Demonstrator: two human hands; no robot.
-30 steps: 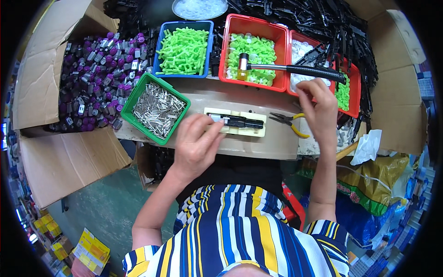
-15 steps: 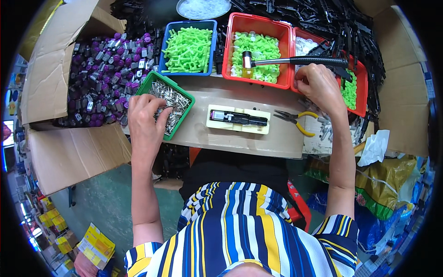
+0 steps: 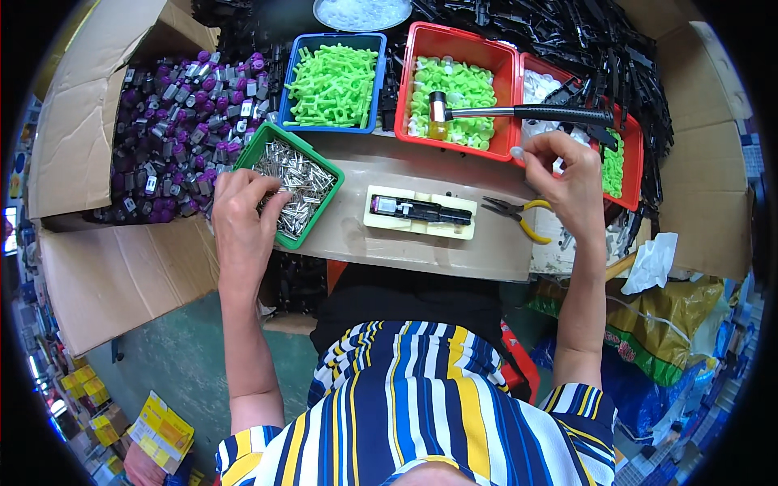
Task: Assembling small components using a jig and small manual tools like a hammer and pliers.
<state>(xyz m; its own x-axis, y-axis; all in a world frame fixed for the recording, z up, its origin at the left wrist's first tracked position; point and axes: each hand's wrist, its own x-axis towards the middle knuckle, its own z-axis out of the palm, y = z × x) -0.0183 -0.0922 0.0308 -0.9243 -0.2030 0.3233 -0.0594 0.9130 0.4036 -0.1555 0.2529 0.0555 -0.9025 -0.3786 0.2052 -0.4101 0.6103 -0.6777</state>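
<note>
My left hand point(image 3: 241, 209) is at the left edge of a green tray point(image 3: 334, 183) heaped with small metal pins point(image 3: 306, 180). Its thumb and fingertips are drawn together over the pins, and whatever they hold is too small to make out. My right hand point(image 3: 567, 174) pinches a small whitish round plastic piece point(image 3: 517, 152) in front of the red bins. Between the hands, a black part with a silver and purple motor point(image 3: 417, 209) lies in a cream holder point(image 3: 381, 224). Pliers with yellow handles point(image 3: 519, 217) rest to the holder's right.
A hammer point(image 3: 527, 113) lies across red bins point(image 3: 405, 121) of green and white pieces. A blue bin point(image 3: 284, 113) holds green plastic parts. Purple-and-grey motors point(image 3: 190, 121) fill a cardboard box point(image 3: 73, 154) at left. Black parts point(image 3: 551, 24) are piled at the back.
My right hand has come away from the white pieces' bin, and a round whitish piece now shows in its fingertips. My left hand has shifted slightly left over the pin tray.
</note>
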